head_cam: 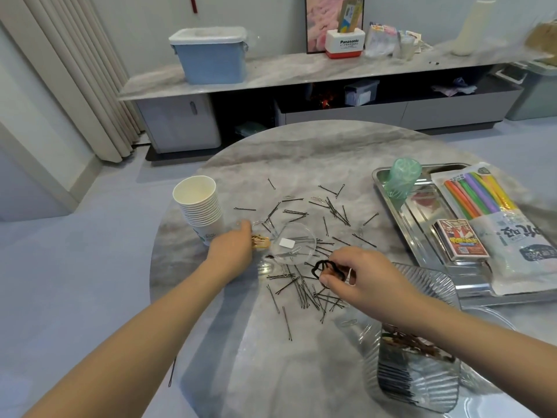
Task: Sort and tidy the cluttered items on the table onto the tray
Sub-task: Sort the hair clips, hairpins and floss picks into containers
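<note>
Several black bobby pins (304, 292) and a few paper clips lie scattered over the middle of the round marble table (301, 152). My left hand (233, 250) rests beside a stack of paper cups (200, 206), fingers closed on a small tan hair clip (261, 242). My right hand (364, 276) pinches a dark hair clip (324, 267) just above the pins. A clear round lid (294, 244) lies between the hands. The steel tray (422, 224) at the right holds a green plastic cup (402, 178), a card box (461, 239) and a bag of coloured straws (494, 224).
A clear ribbed glass dish (419, 336) with dark items inside stands near the front right, under my right forearm. One pin (172, 372) hangs at the table's near left edge. A long low cabinet (301, 70) with a blue bin (211, 54) runs along the far wall.
</note>
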`<state>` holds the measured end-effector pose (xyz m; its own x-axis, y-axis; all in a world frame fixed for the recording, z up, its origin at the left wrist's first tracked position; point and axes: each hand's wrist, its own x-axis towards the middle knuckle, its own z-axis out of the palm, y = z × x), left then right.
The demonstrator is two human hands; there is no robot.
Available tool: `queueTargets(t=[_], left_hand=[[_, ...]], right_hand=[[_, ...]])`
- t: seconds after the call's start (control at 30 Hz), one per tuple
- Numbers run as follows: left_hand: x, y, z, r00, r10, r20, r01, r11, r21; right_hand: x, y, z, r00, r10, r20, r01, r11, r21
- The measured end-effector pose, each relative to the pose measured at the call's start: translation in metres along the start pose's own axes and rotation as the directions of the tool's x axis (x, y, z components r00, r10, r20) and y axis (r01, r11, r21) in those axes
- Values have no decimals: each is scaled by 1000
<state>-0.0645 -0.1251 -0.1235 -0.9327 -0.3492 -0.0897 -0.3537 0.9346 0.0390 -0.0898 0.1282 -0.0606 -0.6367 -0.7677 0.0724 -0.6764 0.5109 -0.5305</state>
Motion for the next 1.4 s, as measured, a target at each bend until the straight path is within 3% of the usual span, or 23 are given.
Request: queueTargets(t=[0.1, 0.2, 0.37, 0.5, 0.73, 1.0, 1.23, 1.4], left_hand=[[-17, 15, -11, 978, 160, -135, -147, 984, 104], [-38, 31, -24, 915, 305, -264, -289, 952, 99], [-66, 67, -49, 870, 383, -310, -394, 919, 28], [-92, 102, -65, 860, 432, -271, -455, 890, -28], [-133, 156, -66, 831, 545, -110, -550, 835, -24], [-144, 174, -57, 769, 639, -19, -639, 768, -53], [-139, 173, -50, 804, 594, 19, -591, 802, -88], [-133, 179, -48, 831, 556, -32, -556, 824, -113]], right_hand=[[-1, -3, -6, 999, 20, -38, -19, 999, 26], [-6, -8, -15, 994, 45, -100, -39, 998, 58], [-30, -13, -37, 960, 100, -260, -56, 984, 169], [-52, -8, -63, 957, 147, -251, -107, 980, 168], [-88, 23, -97, 951, 303, -64, -296, 949, 106], [-108, 34, -95, 955, 293, -38, -285, 947, 147], [-108, 28, -91, 966, 258, -30, -249, 951, 183], [-106, 31, -89, 964, 265, -36, -259, 959, 119]])
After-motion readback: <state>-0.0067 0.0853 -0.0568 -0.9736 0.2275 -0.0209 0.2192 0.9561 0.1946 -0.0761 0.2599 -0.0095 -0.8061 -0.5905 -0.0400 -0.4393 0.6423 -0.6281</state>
